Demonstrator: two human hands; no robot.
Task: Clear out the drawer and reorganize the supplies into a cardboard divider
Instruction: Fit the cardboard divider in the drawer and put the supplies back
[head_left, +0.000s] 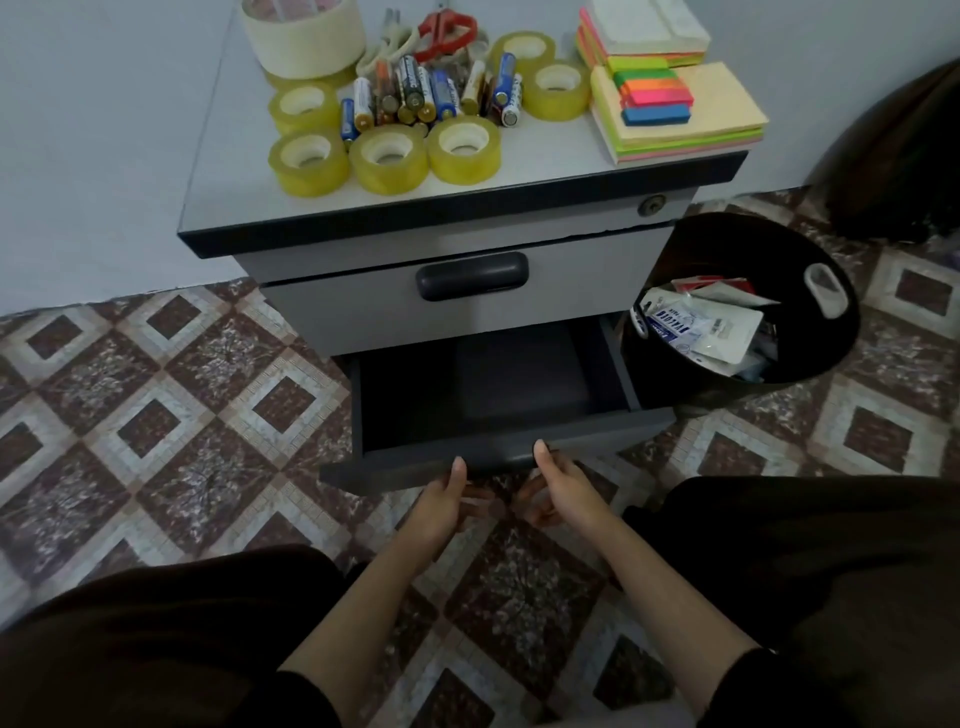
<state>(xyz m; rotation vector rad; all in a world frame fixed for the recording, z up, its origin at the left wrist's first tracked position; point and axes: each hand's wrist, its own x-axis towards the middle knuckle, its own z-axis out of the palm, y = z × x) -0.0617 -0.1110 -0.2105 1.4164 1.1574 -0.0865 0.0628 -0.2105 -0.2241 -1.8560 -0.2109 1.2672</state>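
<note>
The lower drawer (395, 468) of the small grey cabinet (597, 291) is pulled out over the patterned tile floor (156, 395), and its dark inside is bare. The left hand (445, 501) and the right hand (563, 488) sit close together at the middle of its front panel. Each thumb tip lies on the panel's top edge. The fingers (480, 505) curl loosely below it, and I cannot tell whether they actually clasp the panel or hang free.

Above it, the upper drawer (332, 317) is closed, with a dark handle (471, 275) and a lock (652, 204) at the right.

The supplies stand on the worktop (550, 161). Three yellow tape rolls (388, 158) line the front edge towards the left corner, with more of them behind and to the right. Among the rolls lies a heap of batteries (426, 93). At the back left corner is a wide cream tape roll (304, 34), and beside it are red-handled scissors (447, 34). Pastel sticky note pads (722, 104) fill the right edge, with bright index flags (657, 93) lying on the front pad.

On the floor, just to the right of the cabinet, a black bin (727, 234) holds torn packaging (711, 327). The person's dark-clothed knees (156, 623) frame the bottom of the view.
</note>
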